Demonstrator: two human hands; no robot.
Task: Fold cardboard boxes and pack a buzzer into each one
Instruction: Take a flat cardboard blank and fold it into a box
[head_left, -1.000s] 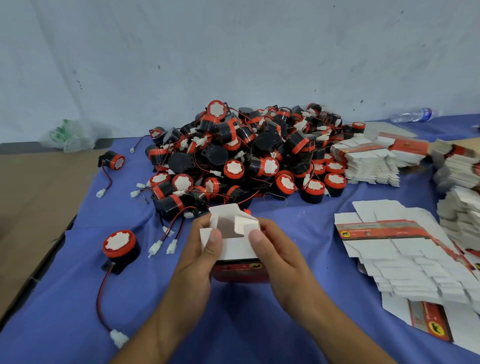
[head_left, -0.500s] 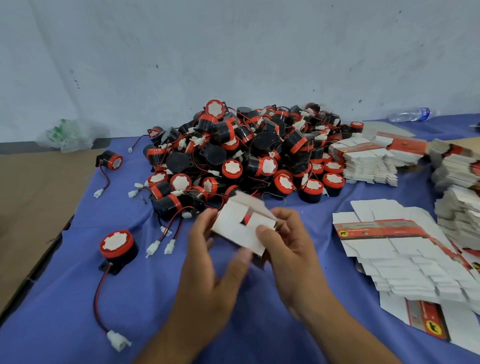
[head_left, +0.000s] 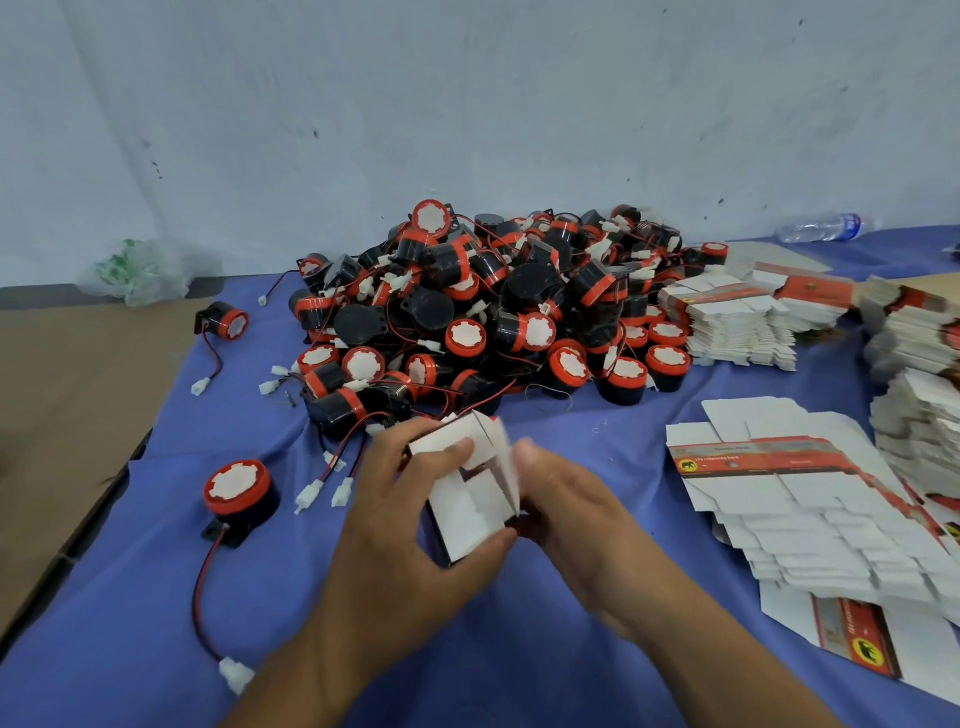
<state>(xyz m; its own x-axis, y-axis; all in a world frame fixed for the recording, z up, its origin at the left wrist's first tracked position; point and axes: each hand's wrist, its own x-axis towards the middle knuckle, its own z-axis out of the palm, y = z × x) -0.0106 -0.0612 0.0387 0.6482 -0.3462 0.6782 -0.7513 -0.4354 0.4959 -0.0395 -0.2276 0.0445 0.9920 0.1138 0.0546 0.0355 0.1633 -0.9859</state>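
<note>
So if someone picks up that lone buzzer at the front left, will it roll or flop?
The buzzer probably won't roll: it sits face up on its flat end. Its body looks like hard plastic, so likely stiff. Its thin wire and white plug would likely dangle limply.

Blue cloth (head_left: 571, 665) spread over the work surface, brown cardboard (head_left: 67, 415) to its left.
A pile of buzzers (head_left: 493, 312) (black bodies, red rims, trailing wires) fills the middle back; a lone buzzer (head_left: 239, 491) sits near the left edge. Flat box blanks (head_left: 810, 499) fan out on the right, more stacks (head_left: 737, 322) behind them, a water bottle (head_left: 821, 228) by the wall.
</note>
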